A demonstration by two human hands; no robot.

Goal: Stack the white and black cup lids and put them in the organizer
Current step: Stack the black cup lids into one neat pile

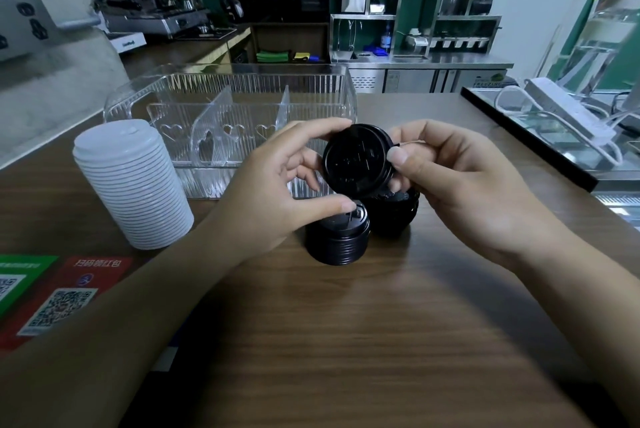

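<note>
Frame centre, above two black stacks (pixel 337 237): left hand (pixel 277 178) & right hand (pixel 460 182) pinch black lid (pixel 358 159) by its rim w/ curled fingertips; prob. light, thin, flexy, slick, so rim grip's best.

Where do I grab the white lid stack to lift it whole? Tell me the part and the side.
Grip the white lid stack low, around its wider bottom lids, probably from its right side, where the table lies bare. It flares downward and leans a little, so a grip near the top would likely lift off only the upper lids. Both the left hand and right hand now hold a black lid.
</note>
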